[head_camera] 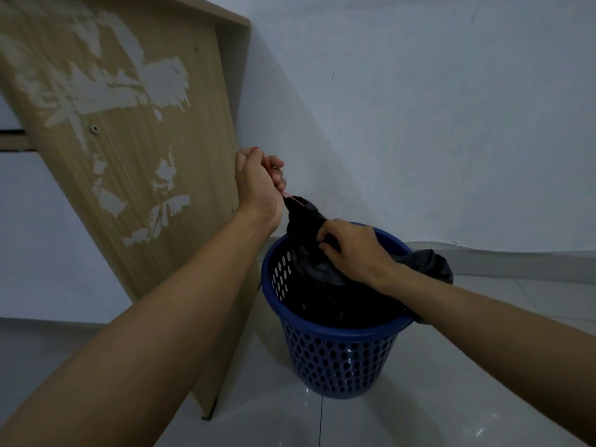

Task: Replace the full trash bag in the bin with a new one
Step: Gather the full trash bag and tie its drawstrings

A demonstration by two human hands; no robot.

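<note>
Above the blue bin (342, 356), the left hand (258, 182) clenches the red drawstring (292, 196), taut up-left from the black trash bag (304, 217) inside the bin; the right hand (351, 250), nearer, grips its neck.

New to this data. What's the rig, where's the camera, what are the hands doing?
No robot: a person works bare-handed. The one picture comes from a wide-angle camera on their head, looking forward and down, so both forearms enter from below. The left hand grips a red drawstring running up from the black bag. The right hand grips the bag's gathered top. The bag sits in a blue perforated bin, part draped over its right rim. The bin stands on a tiled floor beside a worn wooden panel.
</note>
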